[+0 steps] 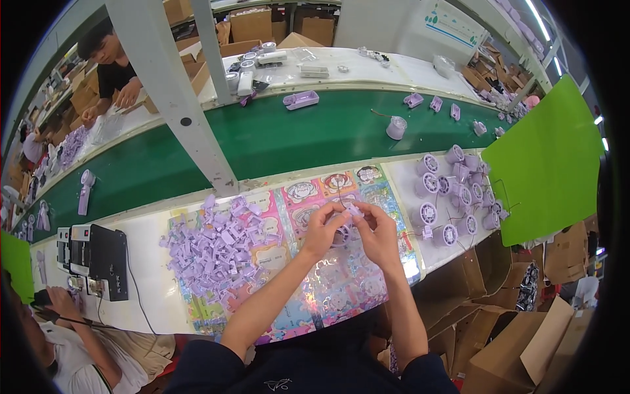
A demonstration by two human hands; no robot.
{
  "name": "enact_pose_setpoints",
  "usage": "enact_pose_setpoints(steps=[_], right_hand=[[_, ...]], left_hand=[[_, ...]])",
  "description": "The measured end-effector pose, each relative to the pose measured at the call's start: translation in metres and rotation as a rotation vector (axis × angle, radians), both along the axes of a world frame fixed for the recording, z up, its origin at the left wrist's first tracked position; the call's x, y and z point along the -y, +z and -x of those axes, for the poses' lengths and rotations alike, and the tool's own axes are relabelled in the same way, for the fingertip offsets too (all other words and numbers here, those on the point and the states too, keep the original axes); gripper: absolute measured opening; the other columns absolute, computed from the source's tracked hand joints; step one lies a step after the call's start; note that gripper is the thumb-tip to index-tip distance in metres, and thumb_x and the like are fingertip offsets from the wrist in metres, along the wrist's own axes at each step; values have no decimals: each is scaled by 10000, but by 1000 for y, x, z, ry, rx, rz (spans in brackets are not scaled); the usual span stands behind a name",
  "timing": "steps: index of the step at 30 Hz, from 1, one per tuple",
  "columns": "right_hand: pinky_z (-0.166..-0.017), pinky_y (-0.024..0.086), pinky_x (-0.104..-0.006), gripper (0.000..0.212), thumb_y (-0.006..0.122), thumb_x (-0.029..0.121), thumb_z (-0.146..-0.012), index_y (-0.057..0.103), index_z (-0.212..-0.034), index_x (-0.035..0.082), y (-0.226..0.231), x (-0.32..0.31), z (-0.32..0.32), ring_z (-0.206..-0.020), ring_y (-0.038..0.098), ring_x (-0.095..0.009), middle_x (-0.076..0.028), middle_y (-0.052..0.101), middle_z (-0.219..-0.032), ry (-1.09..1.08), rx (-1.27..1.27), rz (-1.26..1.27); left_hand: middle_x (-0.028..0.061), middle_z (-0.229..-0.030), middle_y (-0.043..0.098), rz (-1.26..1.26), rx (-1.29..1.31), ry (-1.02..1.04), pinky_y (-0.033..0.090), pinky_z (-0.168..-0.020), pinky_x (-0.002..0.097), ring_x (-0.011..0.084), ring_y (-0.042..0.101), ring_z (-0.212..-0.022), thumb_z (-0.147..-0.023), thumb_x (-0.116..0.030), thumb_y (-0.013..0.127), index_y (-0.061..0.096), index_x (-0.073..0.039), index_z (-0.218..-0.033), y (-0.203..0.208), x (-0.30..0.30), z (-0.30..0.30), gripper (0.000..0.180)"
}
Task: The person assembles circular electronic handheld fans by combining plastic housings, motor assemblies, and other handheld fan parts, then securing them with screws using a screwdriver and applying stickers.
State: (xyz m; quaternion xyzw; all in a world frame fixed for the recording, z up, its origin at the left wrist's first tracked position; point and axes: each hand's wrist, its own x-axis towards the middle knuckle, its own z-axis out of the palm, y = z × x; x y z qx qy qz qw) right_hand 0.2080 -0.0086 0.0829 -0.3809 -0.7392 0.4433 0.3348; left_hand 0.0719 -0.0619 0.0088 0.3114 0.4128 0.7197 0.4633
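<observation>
Over the colourful printed sheet [341, 289], my left hand [319, 231] and my right hand [378, 238] come together at the fingertips. Both are closed on a small lilac plastic part [355, 211], pinched between thumbs and fingers. Just under the fingers shows a round lilac fan housing [340, 237], partly covered by my left hand; whether it is joined to the small part I cannot tell. A thin wire rises beside the fingers. Left of my hands lies a heap of small lilac plastic parts [220, 246]. To the right stand several round lilac fan housings [428, 213] with thin wires.
Beyond the table runs a green conveyor belt [295, 141] carrying scattered lilac parts. A grey post [177, 98] rises at its near edge. Black boxy devices [98, 262] with cables stand at left, near a seated person. A green panel [548, 164] and cardboard boxes [505, 341] are at right.
</observation>
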Motion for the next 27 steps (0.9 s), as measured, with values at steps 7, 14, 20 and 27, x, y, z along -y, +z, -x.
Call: enact_pose_setpoints(steps=[7,14,20,27], right_hand=[[-775,562,-299,274,721,60,-912,672,-1146,-73,9,-27,33,-857,697,-154,-130,736,-966,208,-3,117],[-735,538,-285,343,698,232,-971,654,-1188,-29,29,-127,118,-827,648,-121,-44,706,-964,734,240,499],[-926,530,-452,629,733,159,-817,507,-1400,83,-37,-202,210,-1067,628,-402,-258,629,-1150,500,422,-522],[-1076,426,-510,995,718,130,-704,285,-1588,270,-59,-188,289,-1297,451,-431,-228,469,-1411,307,648,-391]], left_hand=[[0,-868,648,-1,229,31,450,-715,234,75,583,-784,-935,-126,653,662,-47,-914,16,3,32,82],[-42,-796,606,112,519,402,416,-604,207,40,545,-703,-955,-182,645,674,-89,-895,21,-1,39,115],[-82,-783,587,193,448,409,346,-528,193,-3,483,-647,-964,-197,650,690,-95,-916,20,-1,30,120],[-57,-825,625,204,537,394,426,-637,209,36,561,-732,-971,-171,649,683,-75,-920,22,3,37,115]])
